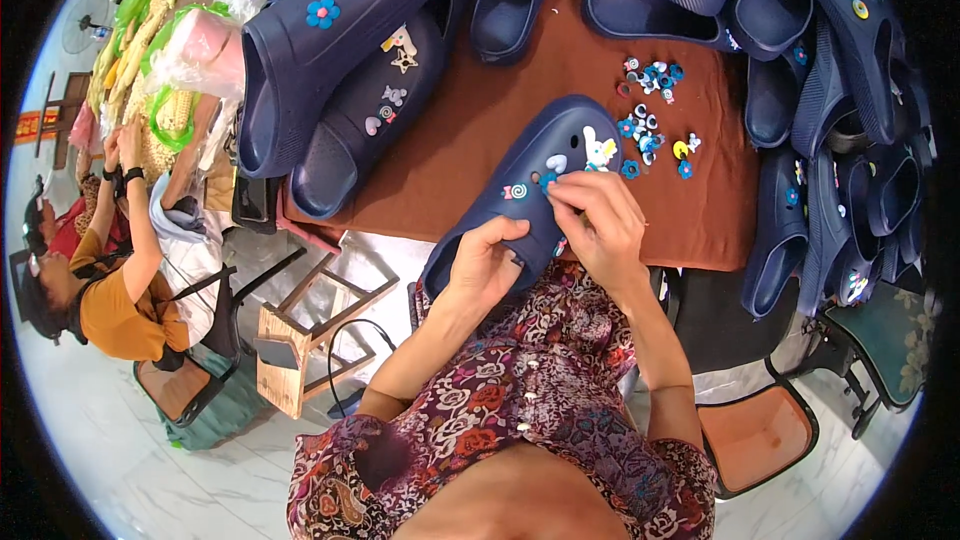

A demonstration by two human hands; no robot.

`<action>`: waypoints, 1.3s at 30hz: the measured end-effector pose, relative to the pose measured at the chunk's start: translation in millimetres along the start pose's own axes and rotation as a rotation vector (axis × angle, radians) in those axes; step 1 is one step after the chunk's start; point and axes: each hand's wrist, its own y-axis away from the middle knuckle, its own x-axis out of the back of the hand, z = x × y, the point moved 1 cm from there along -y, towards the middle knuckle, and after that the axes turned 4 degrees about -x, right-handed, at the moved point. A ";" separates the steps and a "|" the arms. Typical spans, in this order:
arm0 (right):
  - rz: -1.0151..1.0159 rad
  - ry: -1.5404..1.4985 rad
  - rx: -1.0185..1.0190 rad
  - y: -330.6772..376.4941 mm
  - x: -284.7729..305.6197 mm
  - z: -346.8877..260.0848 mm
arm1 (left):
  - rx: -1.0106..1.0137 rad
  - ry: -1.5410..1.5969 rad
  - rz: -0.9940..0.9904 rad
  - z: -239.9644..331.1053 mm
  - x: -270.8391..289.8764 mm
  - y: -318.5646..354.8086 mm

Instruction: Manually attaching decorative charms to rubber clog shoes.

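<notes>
A navy blue clog (555, 135) is tilted at the near edge of the table, its toe pointing away from me. My left hand (485, 260) grips it near the foot opening, thumb on the upper. The fingers of my right hand (605, 225) pinch a small blue flower charm (547, 180) against the upper, beside an open hole. Whether the charm's stem sits in a hole is hidden. Also fixed on the upper are a white cartoon charm (599, 148), a pale heart charm (556, 164) and a candy-swirl charm (515, 192). Loose charms (650, 135) lie right of the clog.
Navy clogs (775, 0) are piled along the table's far and right sides. More clogs (340, 50) lie to the left on the brown tablecloth (400, 185). A wooden stool (285, 360) and an orange-seated chair (760, 435) stand below. Another person (125, 310) works at far left.
</notes>
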 end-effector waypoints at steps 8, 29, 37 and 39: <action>-0.069 0.066 0.078 -1.4 -0.6 -1.8 | -0.046 -0.023 0.054 -7.5 -5.6 4.9; -0.168 -0.240 -0.665 -10.5 38.8 -10.2 | -0.350 -0.565 -0.037 -43.2 -15.1 25.7; -0.294 -0.211 -0.699 -14.8 46.8 -15.2 | -0.514 -0.779 -0.070 -47.3 -14.9 31.3; -0.314 -0.178 -0.641 -16.7 47.9 -16.7 | -0.553 -0.809 -0.058 -49.5 -12.9 30.5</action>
